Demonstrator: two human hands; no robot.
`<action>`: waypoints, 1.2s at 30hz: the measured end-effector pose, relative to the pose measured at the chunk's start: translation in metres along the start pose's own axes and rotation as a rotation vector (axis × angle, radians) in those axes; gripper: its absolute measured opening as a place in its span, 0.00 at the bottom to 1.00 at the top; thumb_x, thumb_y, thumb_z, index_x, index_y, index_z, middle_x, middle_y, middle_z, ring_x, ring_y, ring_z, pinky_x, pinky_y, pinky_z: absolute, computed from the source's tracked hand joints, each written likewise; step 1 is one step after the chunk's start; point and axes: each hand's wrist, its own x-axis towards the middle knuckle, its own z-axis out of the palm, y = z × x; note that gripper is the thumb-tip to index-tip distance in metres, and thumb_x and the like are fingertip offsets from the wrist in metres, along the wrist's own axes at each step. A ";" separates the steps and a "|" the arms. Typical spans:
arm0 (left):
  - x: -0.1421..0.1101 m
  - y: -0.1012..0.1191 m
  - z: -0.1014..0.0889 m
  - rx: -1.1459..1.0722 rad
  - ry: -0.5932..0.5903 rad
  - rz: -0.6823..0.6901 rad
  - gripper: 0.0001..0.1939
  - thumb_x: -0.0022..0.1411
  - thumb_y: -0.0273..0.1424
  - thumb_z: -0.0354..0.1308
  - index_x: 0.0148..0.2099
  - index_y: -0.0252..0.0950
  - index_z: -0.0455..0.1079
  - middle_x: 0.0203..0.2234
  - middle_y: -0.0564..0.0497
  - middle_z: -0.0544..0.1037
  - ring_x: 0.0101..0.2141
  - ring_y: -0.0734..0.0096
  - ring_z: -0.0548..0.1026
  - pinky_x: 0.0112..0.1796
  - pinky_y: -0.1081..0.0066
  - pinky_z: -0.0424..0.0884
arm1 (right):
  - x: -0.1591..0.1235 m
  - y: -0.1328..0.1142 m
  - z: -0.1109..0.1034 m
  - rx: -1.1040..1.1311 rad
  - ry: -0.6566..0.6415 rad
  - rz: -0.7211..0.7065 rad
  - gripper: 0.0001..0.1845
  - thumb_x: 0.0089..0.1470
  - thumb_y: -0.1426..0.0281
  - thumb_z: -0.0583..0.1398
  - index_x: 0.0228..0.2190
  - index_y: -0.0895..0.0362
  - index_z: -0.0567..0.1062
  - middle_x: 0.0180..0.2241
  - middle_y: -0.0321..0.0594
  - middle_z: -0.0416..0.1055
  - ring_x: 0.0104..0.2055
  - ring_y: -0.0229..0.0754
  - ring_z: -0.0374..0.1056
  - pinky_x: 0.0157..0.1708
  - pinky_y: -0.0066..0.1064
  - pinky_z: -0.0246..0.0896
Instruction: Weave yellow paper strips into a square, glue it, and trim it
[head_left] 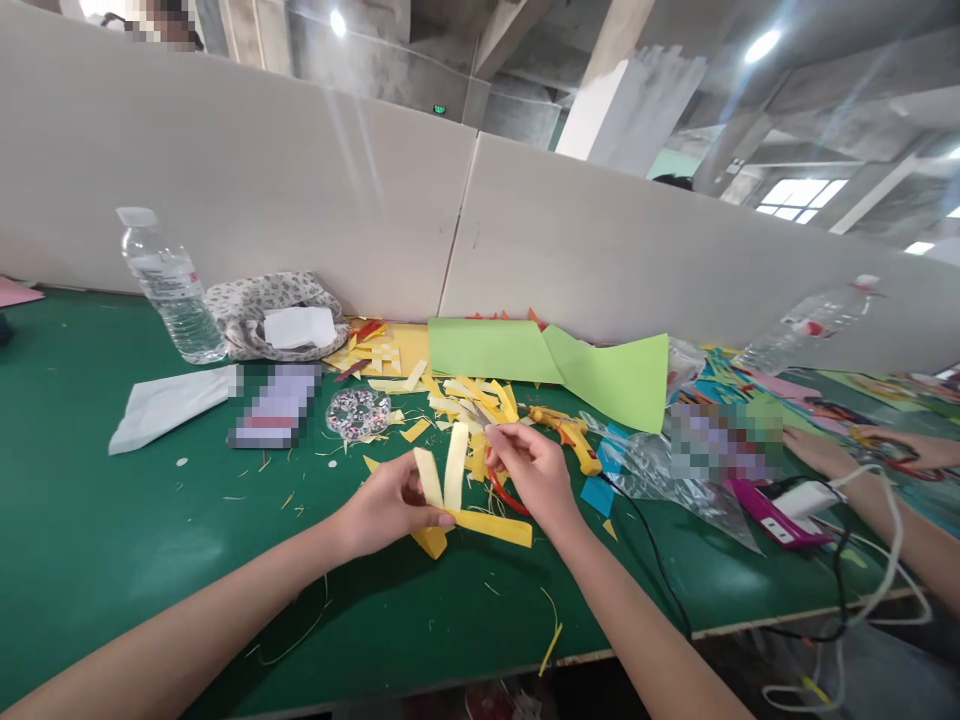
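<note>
My left hand point(386, 508) is closed around a few joined yellow paper strips point(491, 527), held just above the green table. Two paler strips stand up from its grip, and others point right and down. To the right, my right hand point(529, 472) has its fingertips pinched together near the upright strips; what they hold, if anything, I cannot make out. A red loop-shaped handle point(508, 497) shows partly beneath that hand. Behind both hands lies a loose heap of cut yellow paper pieces point(450, 398). A yellow glue gun point(570, 432) rests to the right of the heap.
Green paper sheets point(495, 350) lie by the white partition point(315, 180). Left are a water bottle point(171, 290), a patterned cloth bag point(281, 300) and a round bead case point(358, 414). Right are plastic wrap point(675, 475), a magenta power strip point(776, 515), cables and another person's hands point(911, 450).
</note>
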 end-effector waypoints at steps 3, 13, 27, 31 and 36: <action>0.000 -0.005 0.002 -0.060 -0.038 0.003 0.21 0.43 0.28 0.67 0.32 0.38 0.54 0.20 0.60 0.70 0.22 0.75 0.71 0.23 0.77 0.63 | 0.012 0.006 0.012 -0.345 -0.088 -0.100 0.17 0.56 0.60 0.51 0.32 0.58 0.73 0.26 0.40 0.74 0.26 0.40 0.70 0.26 0.29 0.65; 0.008 -0.015 -0.003 -0.018 -0.125 -0.052 0.16 0.42 0.30 0.67 0.34 0.33 0.67 0.26 0.52 0.76 0.29 0.68 0.75 0.31 0.71 0.70 | 0.088 0.003 0.058 -0.800 -0.297 -0.276 0.18 0.47 0.73 0.58 0.43 0.54 0.73 0.44 0.45 0.73 0.46 0.49 0.68 0.43 0.37 0.61; 0.007 -0.011 -0.006 -0.027 -0.215 -0.047 0.12 0.46 0.35 0.65 0.32 0.32 0.74 0.29 0.48 0.79 0.30 0.66 0.76 0.35 0.69 0.70 | 0.065 -0.012 0.045 -0.668 -0.065 -0.399 0.20 0.57 0.70 0.49 0.51 0.56 0.63 0.47 0.44 0.69 0.38 0.39 0.70 0.43 0.33 0.63; 0.007 -0.011 -0.007 0.015 -0.187 -0.019 0.12 0.46 0.35 0.65 0.32 0.32 0.74 0.27 0.49 0.78 0.29 0.67 0.75 0.32 0.70 0.69 | 0.023 0.001 0.026 -0.411 -0.060 -0.429 0.14 0.53 0.72 0.51 0.42 0.55 0.69 0.42 0.42 0.72 0.40 0.41 0.70 0.42 0.35 0.65; 0.007 -0.010 -0.008 0.053 -0.190 -0.044 0.12 0.47 0.35 0.64 0.34 0.32 0.74 0.28 0.49 0.78 0.30 0.67 0.75 0.32 0.71 0.69 | -0.002 0.014 0.000 -0.362 -0.068 -0.225 0.07 0.49 0.69 0.56 0.32 0.55 0.72 0.39 0.42 0.73 0.38 0.44 0.70 0.38 0.38 0.66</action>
